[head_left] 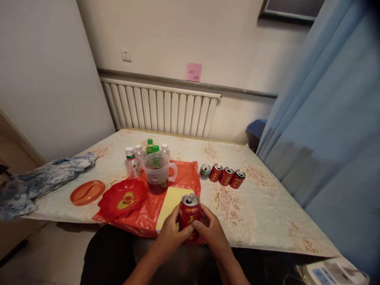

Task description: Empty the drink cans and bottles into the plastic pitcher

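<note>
A red drink can (189,213) stands upright at the table's near edge, its pull tab raised. My left hand (171,233) wraps its left side and my right hand (211,231) wraps its right side, thumbs meeting on the front. The can rests beside a yellow sheet (172,202) on a red plastic bag (184,178). A clear plastic jug (158,172) with dark liquid stands just behind.
Several more cans (222,174) lie in a row to the right. Small bottles (139,155) cluster behind the jug. A red dish (123,197) and orange plate (87,192) sit left, near a blue cloth (44,178). A blue curtain (326,130) hangs right.
</note>
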Motion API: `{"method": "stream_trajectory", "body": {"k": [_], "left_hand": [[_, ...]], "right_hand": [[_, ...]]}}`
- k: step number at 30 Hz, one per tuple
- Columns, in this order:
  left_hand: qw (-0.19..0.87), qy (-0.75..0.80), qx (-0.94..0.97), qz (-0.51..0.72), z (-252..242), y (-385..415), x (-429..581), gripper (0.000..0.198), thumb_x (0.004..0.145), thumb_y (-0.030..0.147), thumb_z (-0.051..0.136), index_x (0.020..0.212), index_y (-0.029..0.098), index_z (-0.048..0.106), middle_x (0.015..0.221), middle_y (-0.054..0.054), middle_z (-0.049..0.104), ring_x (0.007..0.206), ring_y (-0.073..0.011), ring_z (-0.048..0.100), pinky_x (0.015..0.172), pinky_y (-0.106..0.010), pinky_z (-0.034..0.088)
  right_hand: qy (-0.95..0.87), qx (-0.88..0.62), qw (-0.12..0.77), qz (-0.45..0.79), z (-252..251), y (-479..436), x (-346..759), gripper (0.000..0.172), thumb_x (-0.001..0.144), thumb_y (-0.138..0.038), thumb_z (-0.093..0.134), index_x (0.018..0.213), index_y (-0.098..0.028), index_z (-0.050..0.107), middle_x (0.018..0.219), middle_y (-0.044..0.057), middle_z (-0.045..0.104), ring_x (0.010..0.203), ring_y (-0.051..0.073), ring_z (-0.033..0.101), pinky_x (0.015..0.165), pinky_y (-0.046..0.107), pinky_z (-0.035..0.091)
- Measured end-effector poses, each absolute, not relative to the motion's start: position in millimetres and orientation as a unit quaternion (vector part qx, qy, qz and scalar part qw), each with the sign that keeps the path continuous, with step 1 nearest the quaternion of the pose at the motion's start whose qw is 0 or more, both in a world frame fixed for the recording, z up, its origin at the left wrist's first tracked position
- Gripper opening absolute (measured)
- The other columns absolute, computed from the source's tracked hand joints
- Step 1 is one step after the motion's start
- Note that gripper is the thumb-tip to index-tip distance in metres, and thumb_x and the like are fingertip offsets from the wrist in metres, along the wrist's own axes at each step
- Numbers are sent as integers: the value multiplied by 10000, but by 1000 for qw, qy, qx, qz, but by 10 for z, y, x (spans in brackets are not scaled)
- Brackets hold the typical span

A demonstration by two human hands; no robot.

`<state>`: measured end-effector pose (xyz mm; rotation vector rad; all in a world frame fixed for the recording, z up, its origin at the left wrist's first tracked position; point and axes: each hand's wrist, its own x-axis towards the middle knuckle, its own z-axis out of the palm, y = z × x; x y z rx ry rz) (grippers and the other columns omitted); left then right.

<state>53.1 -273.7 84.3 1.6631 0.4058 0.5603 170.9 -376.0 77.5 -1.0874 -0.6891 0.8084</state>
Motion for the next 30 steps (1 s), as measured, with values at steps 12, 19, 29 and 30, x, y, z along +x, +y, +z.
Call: {"method": "stream_trajectory", "body": {"k": [12,19,29,30], "left_hand": [[698,175,657,226,764,-2769,594,730,588,268,813,1239,175,495,1199,-93,652,1076,-281,616,949,-382,480],[674,197,674,231,718,-2698,558,631,669,235,734,1251,157,505,1210,-113,655,1065,-275,631,945,-383,485],[750,154,601,228,584,-2620,529,614,735,292,725,1295,171,506,1258,-106,640,1158,-299,593,1009,-407,444],[763,150,587,226,601,-2630,522,598,743,293,722,1290,173,514,1259,-105,639,1166,-299,588,1013,-408,442]], "right_hand": [[-241,-548,737,313,716,-3698,1639,587,534,-194,819,1100,-201,664,1153,99,711,1127,337,633,1033,505,450],[-270,-548,719,331,747,-3729,1645,565,612,-266,803,1157,-220,662,1153,87,712,1115,329,640,1009,497,479],[-312,-559,698,321,744,-3782,1668,504,711,-288,748,1197,-215,635,1218,93,686,1139,297,635,987,449,501],[-314,-559,695,324,753,-3788,1670,502,712,-282,745,1196,-211,633,1223,96,684,1149,298,629,994,451,495]]}}
